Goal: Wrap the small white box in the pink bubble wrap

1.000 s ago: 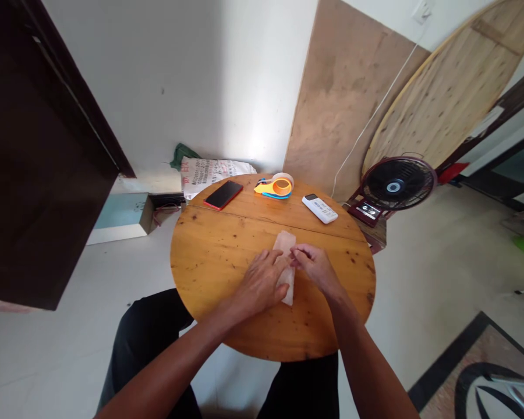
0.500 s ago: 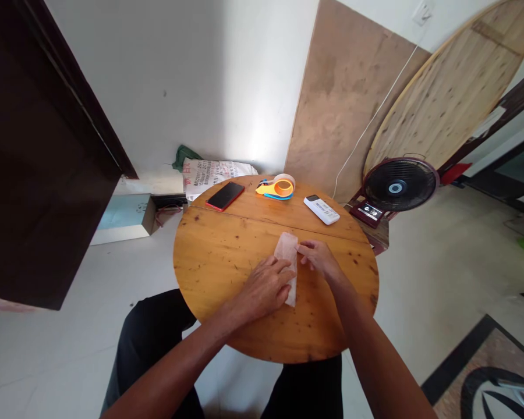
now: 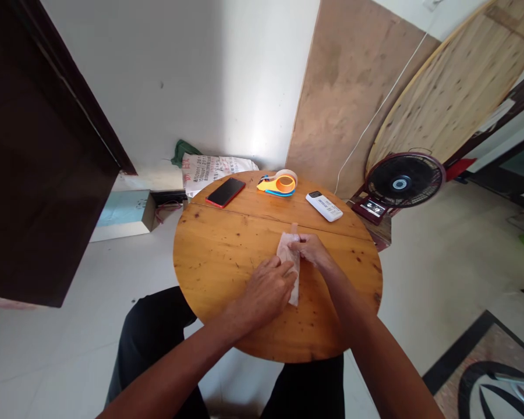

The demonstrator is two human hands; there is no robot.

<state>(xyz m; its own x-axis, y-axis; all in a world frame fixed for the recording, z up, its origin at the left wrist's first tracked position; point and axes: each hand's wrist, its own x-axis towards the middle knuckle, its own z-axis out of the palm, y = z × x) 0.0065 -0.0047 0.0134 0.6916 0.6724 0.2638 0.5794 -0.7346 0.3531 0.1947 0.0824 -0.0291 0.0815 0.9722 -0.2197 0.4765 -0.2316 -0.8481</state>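
Note:
A narrow, flat bundle of whitish, translucent wrapping lies lengthwise on the round wooden table. My left hand rests across its left side and middle, fingers somewhat bent and apart, pressing on it from above. At the bundle's upper right, my right hand pinches the edge, with the thumb on the top face and the other fingers partly hidden. Past the far end sticks out a short, clear, pale strip that looks like tape. What the wrapping contains, if anything, cannot be made out.
Along the far side of the table lie a red-edged phone, an orange and blue tape dispenser and a white device with a dark screen. A fan stands beyond the right edge. A printed sack sits by the wall.
My right hand has moved left onto the bundle's upper edge, and its thumb now lies over the top. The pale strip now shows past the far end. My left hand stays nearly in place.

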